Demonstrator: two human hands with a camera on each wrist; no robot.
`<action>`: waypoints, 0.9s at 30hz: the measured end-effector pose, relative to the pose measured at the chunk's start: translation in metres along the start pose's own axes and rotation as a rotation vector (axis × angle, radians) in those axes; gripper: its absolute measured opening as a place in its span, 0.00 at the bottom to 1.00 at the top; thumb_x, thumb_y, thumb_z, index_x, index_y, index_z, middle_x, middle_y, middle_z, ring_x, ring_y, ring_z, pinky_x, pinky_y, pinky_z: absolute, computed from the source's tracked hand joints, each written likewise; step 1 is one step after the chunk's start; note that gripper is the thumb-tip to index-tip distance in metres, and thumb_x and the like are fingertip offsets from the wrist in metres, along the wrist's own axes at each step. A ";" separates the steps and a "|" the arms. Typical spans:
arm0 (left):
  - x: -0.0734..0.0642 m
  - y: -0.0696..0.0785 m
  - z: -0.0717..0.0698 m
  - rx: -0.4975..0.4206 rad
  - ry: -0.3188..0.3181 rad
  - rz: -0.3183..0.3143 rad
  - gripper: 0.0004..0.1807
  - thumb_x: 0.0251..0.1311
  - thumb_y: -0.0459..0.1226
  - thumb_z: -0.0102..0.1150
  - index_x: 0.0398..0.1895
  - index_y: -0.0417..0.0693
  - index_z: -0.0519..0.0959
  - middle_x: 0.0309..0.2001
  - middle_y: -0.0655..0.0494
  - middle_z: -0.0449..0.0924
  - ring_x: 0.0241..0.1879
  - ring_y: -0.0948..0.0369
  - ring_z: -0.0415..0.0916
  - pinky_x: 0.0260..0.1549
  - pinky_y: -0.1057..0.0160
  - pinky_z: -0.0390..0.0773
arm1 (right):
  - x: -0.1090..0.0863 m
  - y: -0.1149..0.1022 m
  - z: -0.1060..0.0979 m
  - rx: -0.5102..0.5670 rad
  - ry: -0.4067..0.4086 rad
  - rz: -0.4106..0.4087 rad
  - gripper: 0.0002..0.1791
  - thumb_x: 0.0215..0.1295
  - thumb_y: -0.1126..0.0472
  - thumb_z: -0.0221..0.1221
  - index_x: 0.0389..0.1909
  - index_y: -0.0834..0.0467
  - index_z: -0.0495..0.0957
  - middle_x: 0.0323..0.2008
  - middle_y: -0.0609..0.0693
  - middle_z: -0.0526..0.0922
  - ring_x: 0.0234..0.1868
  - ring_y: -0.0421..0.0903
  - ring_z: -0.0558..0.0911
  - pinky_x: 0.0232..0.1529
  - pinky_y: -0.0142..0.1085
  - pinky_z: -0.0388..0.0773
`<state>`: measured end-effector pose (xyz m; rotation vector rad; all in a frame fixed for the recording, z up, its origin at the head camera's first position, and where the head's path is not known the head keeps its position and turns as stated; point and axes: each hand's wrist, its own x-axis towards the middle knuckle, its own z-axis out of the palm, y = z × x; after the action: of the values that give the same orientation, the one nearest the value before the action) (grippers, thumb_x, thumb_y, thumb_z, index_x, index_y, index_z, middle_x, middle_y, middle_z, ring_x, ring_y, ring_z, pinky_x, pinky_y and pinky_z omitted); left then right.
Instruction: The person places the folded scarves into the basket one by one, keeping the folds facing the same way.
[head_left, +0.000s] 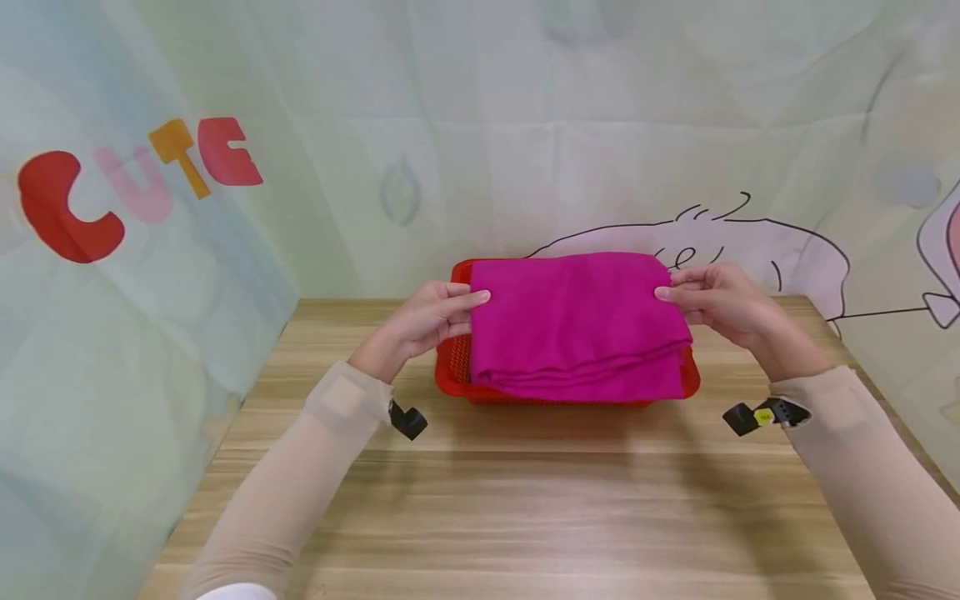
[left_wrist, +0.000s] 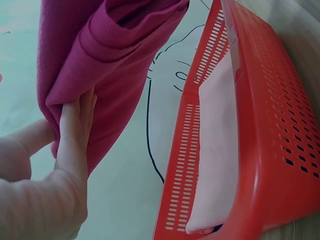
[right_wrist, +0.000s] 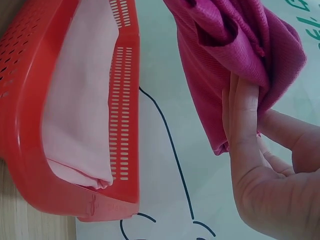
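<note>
A folded magenta cloth hangs above a red plastic basket, held level between both hands. My left hand pinches its left edge, thumb on top and fingers beneath. At the opposite edge my right hand grips it the same way. Both wrist views show the cloth's layered folds, with fingers tucked under them. Inside the basket lies a folded pale pink cloth, seen in the wrist views; the magenta cloth hides it from the head view.
The basket stands at the back of a wood-grain table, close to a patterned fabric backdrop. Its side walls are perforated. A small black camera is strapped to each wrist.
</note>
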<state>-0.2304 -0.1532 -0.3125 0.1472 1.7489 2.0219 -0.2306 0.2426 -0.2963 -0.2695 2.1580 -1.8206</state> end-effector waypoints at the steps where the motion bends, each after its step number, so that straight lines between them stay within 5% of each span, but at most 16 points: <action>1: 0.001 0.000 0.000 -0.001 0.003 -0.001 0.28 0.73 0.32 0.52 0.71 0.29 0.59 0.24 0.59 0.78 0.28 0.66 0.81 0.39 0.68 0.83 | 0.001 0.000 0.000 -0.004 0.000 -0.002 0.02 0.71 0.65 0.60 0.37 0.56 0.80 0.29 0.47 0.86 0.29 0.42 0.84 0.36 0.32 0.84; 5: 0.007 -0.001 0.000 -0.009 0.015 0.007 0.06 0.72 0.32 0.54 0.38 0.37 0.78 0.21 0.58 0.75 0.24 0.65 0.78 0.35 0.68 0.82 | 0.004 -0.001 -0.001 -0.012 0.003 -0.003 0.02 0.70 0.65 0.60 0.37 0.57 0.80 0.29 0.47 0.86 0.29 0.42 0.84 0.37 0.32 0.84; 8: 0.011 0.000 0.000 -0.010 0.024 0.006 0.11 0.71 0.32 0.55 0.27 0.44 0.75 0.20 0.58 0.74 0.23 0.65 0.76 0.33 0.69 0.82 | 0.006 -0.002 -0.001 -0.010 0.009 0.003 0.02 0.70 0.65 0.60 0.36 0.57 0.81 0.29 0.47 0.86 0.29 0.42 0.84 0.37 0.31 0.84; 10: 0.013 0.000 0.000 0.002 0.031 -0.001 0.06 0.71 0.33 0.55 0.41 0.37 0.80 0.20 0.59 0.75 0.24 0.66 0.78 0.36 0.68 0.82 | 0.008 -0.002 -0.002 -0.012 0.014 0.008 0.03 0.70 0.64 0.61 0.36 0.56 0.81 0.29 0.46 0.86 0.29 0.41 0.84 0.37 0.31 0.84; 13: 0.016 0.001 0.000 0.020 0.043 -0.013 0.26 0.72 0.33 0.55 0.69 0.31 0.65 0.21 0.60 0.77 0.27 0.67 0.80 0.41 0.68 0.83 | 0.010 -0.001 -0.003 -0.016 0.020 0.013 0.03 0.70 0.64 0.61 0.35 0.55 0.82 0.29 0.47 0.86 0.30 0.42 0.85 0.38 0.31 0.84; 15: 0.017 0.001 -0.001 0.024 0.045 -0.020 0.35 0.72 0.33 0.55 0.76 0.33 0.52 0.23 0.60 0.79 0.29 0.67 0.82 0.43 0.67 0.83 | 0.012 0.000 -0.004 -0.007 0.021 0.021 0.03 0.70 0.64 0.61 0.35 0.55 0.82 0.29 0.47 0.85 0.29 0.42 0.85 0.38 0.31 0.84; 27: 0.024 0.002 -0.005 0.017 0.049 -0.044 0.38 0.71 0.35 0.56 0.77 0.34 0.49 0.23 0.59 0.78 0.27 0.66 0.80 0.53 0.61 0.79 | 0.023 0.000 -0.005 0.043 0.019 0.064 0.04 0.70 0.65 0.61 0.34 0.56 0.82 0.29 0.47 0.83 0.27 0.42 0.83 0.35 0.31 0.84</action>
<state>-0.2544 -0.1479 -0.3167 0.0638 1.7837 1.9956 -0.2538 0.2398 -0.2981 -0.1721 2.1120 -1.8386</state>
